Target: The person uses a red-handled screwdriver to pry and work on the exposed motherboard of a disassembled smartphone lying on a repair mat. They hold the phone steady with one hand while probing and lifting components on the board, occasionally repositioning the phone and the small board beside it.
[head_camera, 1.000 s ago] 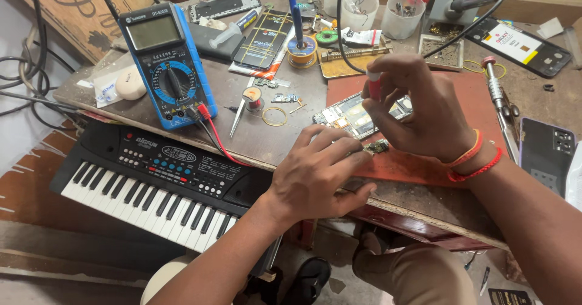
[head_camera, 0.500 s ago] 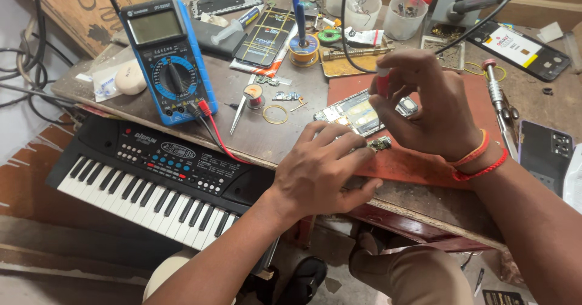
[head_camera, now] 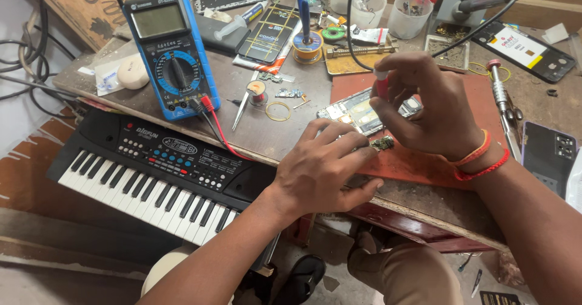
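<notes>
The left hand (head_camera: 324, 172) is lying on the worktop (head_camera: 254, 129), its fingertips pressed together on a small green circuit board (head_camera: 382, 142) at the edge of the red mat (head_camera: 479, 108). The right hand (head_camera: 427, 108) is pinching a red-handled tool (head_camera: 382, 87) upright just above the opened phone (head_camera: 357, 111). The step looks like fine work on the board; the next move calls for keeping the board pinned while the tip is being lowered precisely.
</notes>
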`<state>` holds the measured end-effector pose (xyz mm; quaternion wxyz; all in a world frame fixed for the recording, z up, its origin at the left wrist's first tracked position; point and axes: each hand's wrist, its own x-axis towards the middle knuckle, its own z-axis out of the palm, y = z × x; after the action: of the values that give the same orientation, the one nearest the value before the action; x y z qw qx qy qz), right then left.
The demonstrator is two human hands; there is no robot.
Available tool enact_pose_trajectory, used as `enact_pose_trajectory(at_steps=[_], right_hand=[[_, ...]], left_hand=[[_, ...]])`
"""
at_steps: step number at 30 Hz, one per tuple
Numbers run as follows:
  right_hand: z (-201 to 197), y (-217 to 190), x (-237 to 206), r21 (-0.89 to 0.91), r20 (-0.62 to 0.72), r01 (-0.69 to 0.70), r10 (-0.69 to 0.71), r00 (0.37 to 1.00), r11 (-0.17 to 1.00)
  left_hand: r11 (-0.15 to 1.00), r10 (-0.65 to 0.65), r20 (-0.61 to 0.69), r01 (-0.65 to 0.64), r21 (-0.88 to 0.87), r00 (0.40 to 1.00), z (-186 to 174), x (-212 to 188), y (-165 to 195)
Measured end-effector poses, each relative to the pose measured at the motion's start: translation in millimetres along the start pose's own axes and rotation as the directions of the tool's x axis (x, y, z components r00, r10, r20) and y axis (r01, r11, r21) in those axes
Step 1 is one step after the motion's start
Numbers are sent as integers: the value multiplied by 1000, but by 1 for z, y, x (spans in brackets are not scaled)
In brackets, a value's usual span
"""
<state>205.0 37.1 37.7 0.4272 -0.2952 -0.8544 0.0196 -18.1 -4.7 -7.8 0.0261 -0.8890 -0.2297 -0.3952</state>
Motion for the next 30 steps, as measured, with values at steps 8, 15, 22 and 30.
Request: enact_pose_trajectory(at_steps=[8, 15, 22, 30], right_hand=[[-1, 4, -1, 0, 22, -23, 23, 1000, 1000], [0, 7, -2, -18, 17, -6, 6, 1000, 1000], [-7, 12, -7, -20, -80, 2, -4, 997, 1000], [4, 7, -5, 20, -199, 65, -59, 978, 998]], left_hand=[[1000, -12, 8, 12, 5, 1000, 4, 0, -1], [1000, 4, 0, -4, 3, 1000, 1, 1, -1], [995, -98, 29, 99, -32, 995, 4, 7, 4], [997, -25, -76, 19, -75, 997, -4, -1, 1]])
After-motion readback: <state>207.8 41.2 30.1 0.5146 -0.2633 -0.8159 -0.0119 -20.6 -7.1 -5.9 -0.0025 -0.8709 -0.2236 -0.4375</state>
